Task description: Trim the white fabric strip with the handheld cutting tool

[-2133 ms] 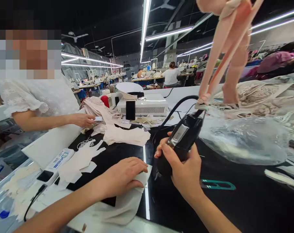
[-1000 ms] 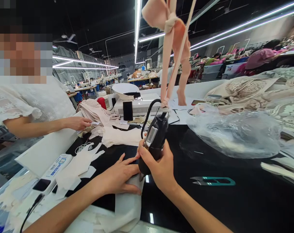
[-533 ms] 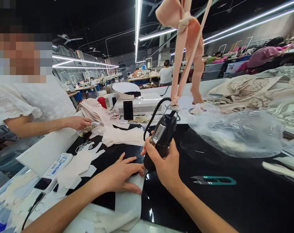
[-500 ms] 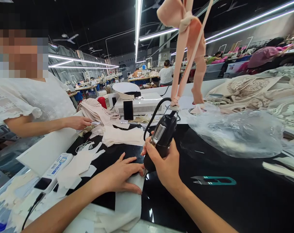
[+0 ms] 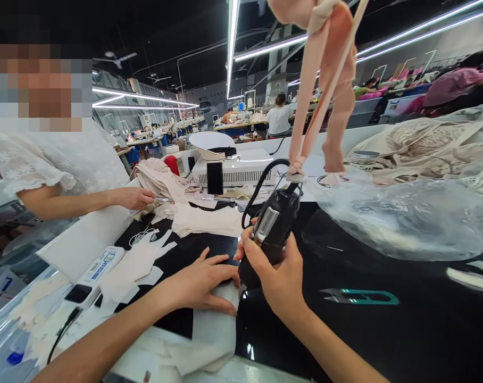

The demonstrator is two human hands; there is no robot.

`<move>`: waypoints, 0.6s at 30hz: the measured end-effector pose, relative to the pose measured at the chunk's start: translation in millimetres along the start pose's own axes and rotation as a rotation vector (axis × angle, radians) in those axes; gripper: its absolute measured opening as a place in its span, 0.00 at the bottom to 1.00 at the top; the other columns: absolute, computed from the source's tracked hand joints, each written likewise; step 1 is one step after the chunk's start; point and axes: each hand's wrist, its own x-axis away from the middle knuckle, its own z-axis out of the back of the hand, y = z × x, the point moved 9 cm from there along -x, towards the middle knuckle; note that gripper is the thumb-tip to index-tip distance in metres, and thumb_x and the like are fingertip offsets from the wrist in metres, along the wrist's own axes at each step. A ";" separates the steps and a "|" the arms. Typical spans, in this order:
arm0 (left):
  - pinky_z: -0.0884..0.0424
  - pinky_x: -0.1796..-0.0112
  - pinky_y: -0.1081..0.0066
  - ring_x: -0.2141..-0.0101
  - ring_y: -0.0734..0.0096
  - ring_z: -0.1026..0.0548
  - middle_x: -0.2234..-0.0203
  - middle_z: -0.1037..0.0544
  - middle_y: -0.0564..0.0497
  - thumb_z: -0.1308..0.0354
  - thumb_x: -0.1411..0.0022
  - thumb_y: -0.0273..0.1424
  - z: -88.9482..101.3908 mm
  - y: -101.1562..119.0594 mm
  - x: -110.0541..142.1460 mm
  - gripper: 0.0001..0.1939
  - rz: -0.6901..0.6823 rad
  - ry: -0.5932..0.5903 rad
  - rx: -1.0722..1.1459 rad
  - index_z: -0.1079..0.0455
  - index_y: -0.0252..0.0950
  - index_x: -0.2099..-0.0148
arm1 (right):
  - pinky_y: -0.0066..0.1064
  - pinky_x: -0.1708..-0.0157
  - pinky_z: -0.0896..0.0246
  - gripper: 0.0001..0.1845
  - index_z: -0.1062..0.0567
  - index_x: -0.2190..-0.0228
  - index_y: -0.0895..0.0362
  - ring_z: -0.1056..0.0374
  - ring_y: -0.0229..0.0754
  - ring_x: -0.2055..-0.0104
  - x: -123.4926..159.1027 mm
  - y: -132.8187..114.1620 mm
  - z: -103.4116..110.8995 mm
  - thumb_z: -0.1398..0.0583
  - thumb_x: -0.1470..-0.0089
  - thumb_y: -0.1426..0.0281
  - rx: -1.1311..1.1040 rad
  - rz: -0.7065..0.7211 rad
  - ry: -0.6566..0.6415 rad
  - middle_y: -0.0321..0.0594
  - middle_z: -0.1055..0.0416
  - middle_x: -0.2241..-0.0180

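Observation:
My right hand (image 5: 279,276) is wrapped round a black hand-held power tool (image 5: 270,231), whose lower tip touches a white fabric piece (image 5: 216,332) on the black table (image 5: 385,335). A black cable loops from the tool's top, where a peach fabric strap (image 5: 317,101) hangs from above. My left hand (image 5: 199,283) lies flat, fingers spread, pressing the white fabric just left of the tool's tip.
Teal thread snips (image 5: 361,296) lie right of my hand. A clear plastic bag (image 5: 401,218) and lace fabric (image 5: 425,143) fill the right. A person in white (image 5: 66,165) handles a fabric stack (image 5: 161,181) at left. Cut pieces (image 5: 133,263), a white machine (image 5: 237,170) and a white device (image 5: 93,271) sit nearby.
Over two seconds my right hand brought the tool from the right down to the fabric's edge beside my left hand. In the last half second little has changed apart from a slight view shift.

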 end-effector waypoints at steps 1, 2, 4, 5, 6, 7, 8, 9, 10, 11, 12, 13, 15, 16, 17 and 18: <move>0.63 0.32 0.22 0.25 0.43 0.46 0.34 0.27 0.48 0.27 0.35 0.43 0.0 -0.5 0.1 0.24 -0.004 -0.001 0.004 0.28 0.47 0.41 | 0.35 0.70 0.27 0.16 0.27 0.61 0.50 0.29 0.42 0.70 0.3 0.0 -0.2 0.31 0.46 0.57 -0.009 -0.008 -0.001 0.34 0.26 0.68; 0.63 0.32 0.23 0.25 0.43 0.46 0.34 0.27 0.48 0.27 0.35 0.43 0.2 -0.9 0.2 0.24 -0.007 -0.001 0.007 0.28 0.47 0.41 | 0.35 0.71 0.27 0.17 0.27 0.59 0.50 0.29 0.41 0.70 0.7 0.0 -0.3 0.31 0.46 0.57 -0.025 -0.017 -0.002 0.34 0.26 0.67; 0.61 0.32 0.23 0.25 0.43 0.46 0.34 0.28 0.47 0.28 0.34 0.43 0.8 -1.4 0.6 0.24 -0.010 0.003 0.005 0.28 0.46 0.41 | 0.35 0.72 0.27 0.19 0.27 0.58 0.50 0.29 0.40 0.73 2.5 0.5 -0.7 0.31 0.46 0.57 -0.063 -0.039 -0.010 0.33 0.26 0.67; 0.60 0.32 0.23 0.26 0.43 0.46 0.33 0.28 0.46 0.27 0.35 0.43 1.1 -1.4 0.9 0.24 -0.010 0.006 0.000 0.28 0.46 0.41 | 0.35 0.72 0.27 0.19 0.27 0.57 0.50 0.29 0.39 0.74 3.8 0.8 -0.9 0.31 0.47 0.56 -0.075 -0.049 -0.016 0.33 0.26 0.67; 0.59 0.32 0.23 0.26 0.43 0.45 0.33 0.29 0.45 0.27 0.35 0.42 1.2 -1.3 1.1 0.25 -0.010 0.007 -0.007 0.28 0.46 0.40 | 0.35 0.72 0.27 0.19 0.28 0.57 0.50 0.29 0.39 0.74 5.2 0.9 -1.1 0.30 0.47 0.56 -0.083 -0.056 -0.021 0.32 0.26 0.67; 0.59 0.33 0.22 0.26 0.42 0.46 0.32 0.30 0.45 0.26 0.36 0.42 1.1 -1.2 1.3 0.27 -0.010 0.006 -0.015 0.29 0.46 0.39 | 0.35 0.71 0.26 0.20 0.28 0.58 0.50 0.29 0.40 0.73 6.7 1.0 -1.5 0.30 0.47 0.57 -0.086 -0.061 -0.026 0.32 0.26 0.68; 0.60 0.33 0.22 0.26 0.42 0.46 0.32 0.30 0.44 0.25 0.37 0.42 0.9 -1.0 1.3 0.28 -0.010 0.005 -0.022 0.29 0.46 0.39 | 0.36 0.70 0.25 0.20 0.28 0.57 0.50 0.27 0.41 0.72 8.2 1.2 -1.5 0.30 0.47 0.57 -0.084 -0.064 -0.027 0.33 0.25 0.68; 0.60 0.33 0.22 0.26 0.42 0.46 0.31 0.31 0.44 0.25 0.37 0.42 0.7 -1.0 1.2 0.29 -0.011 0.003 -0.028 0.29 0.46 0.38 | 0.36 0.69 0.25 0.20 0.28 0.57 0.50 0.26 0.42 0.70 9.4 1.4 -1.5 0.30 0.47 0.57 -0.078 -0.066 -0.025 0.34 0.25 0.67; 0.61 0.33 0.22 0.26 0.42 0.46 0.31 0.31 0.44 0.25 0.37 0.42 0.2 -1.0 0.9 0.31 -0.012 0.001 -0.031 0.30 0.46 0.37 | 0.37 0.67 0.24 0.21 0.28 0.57 0.50 0.26 0.43 0.68 10.4 1.6 -1.4 0.30 0.48 0.57 -0.070 -0.066 -0.019 0.35 0.24 0.66; 0.61 0.33 0.22 0.26 0.41 0.46 0.31 0.31 0.43 0.25 0.38 0.42 -0.2 -1.4 0.4 0.31 -0.013 -0.002 -0.032 0.30 0.46 0.36 | 0.38 0.65 0.23 0.21 0.28 0.57 0.50 0.25 0.44 0.66 11.1 2.0 -1.7 0.30 0.48 0.57 -0.060 -0.068 -0.016 0.36 0.23 0.66; 0.62 0.33 0.21 0.26 0.41 0.46 0.31 0.31 0.43 0.25 0.37 0.42 -0.5 -1.9 -0.4 0.32 -0.013 -0.002 -0.032 0.31 0.46 0.36 | 0.40 0.63 0.22 0.21 0.27 0.57 0.50 0.25 0.45 0.65 11.5 2.5 -2.2 0.30 0.48 0.56 -0.050 -0.071 -0.016 0.37 0.23 0.65; 0.61 0.33 0.21 0.26 0.41 0.46 0.31 0.31 0.43 0.25 0.37 0.42 -0.5 -2.4 -1.4 0.32 -0.013 0.001 -0.033 0.31 0.46 0.36 | 0.42 0.61 0.22 0.21 0.27 0.57 0.51 0.24 0.46 0.64 11.5 3.3 -3.0 0.30 0.48 0.56 -0.039 -0.075 -0.019 0.38 0.23 0.64; 0.60 0.34 0.20 0.26 0.41 0.45 0.32 0.31 0.43 0.26 0.36 0.43 0.4 -1.6 -2.8 0.30 -0.024 0.015 -0.037 0.30 0.45 0.37 | 0.43 0.61 0.22 0.21 0.27 0.58 0.50 0.24 0.47 0.64 10.6 4.8 -3.3 0.31 0.49 0.55 -0.025 -0.085 -0.024 0.38 0.22 0.64; 0.59 0.34 0.20 0.26 0.41 0.44 0.32 0.30 0.43 0.26 0.36 0.43 1.7 0.3 -2.7 0.29 -0.036 0.031 -0.044 0.29 0.44 0.38 | 0.43 0.63 0.21 0.21 0.27 0.58 0.50 0.23 0.48 0.64 9.7 5.5 -2.3 0.30 0.49 0.54 -0.018 -0.092 -0.023 0.38 0.22 0.65; 0.57 0.34 0.21 0.27 0.41 0.42 0.32 0.30 0.43 0.26 0.36 0.43 3.7 3.1 -1.7 0.28 -0.050 0.056 -0.053 0.28 0.43 0.39 | 0.41 0.65 0.22 0.22 0.27 0.58 0.50 0.23 0.48 0.65 8.5 6.2 -0.5 0.30 0.50 0.53 -0.009 -0.099 -0.019 0.38 0.22 0.66; 0.55 0.33 0.23 0.28 0.43 0.40 0.32 0.30 0.42 0.26 0.36 0.44 5.9 6.7 0.4 0.27 -0.063 0.088 -0.067 0.28 0.42 0.40 | 0.40 0.67 0.22 0.23 0.26 0.58 0.50 0.23 0.48 0.67 7.0 6.7 2.5 0.29 0.51 0.52 0.005 -0.104 -0.009 0.38 0.22 0.67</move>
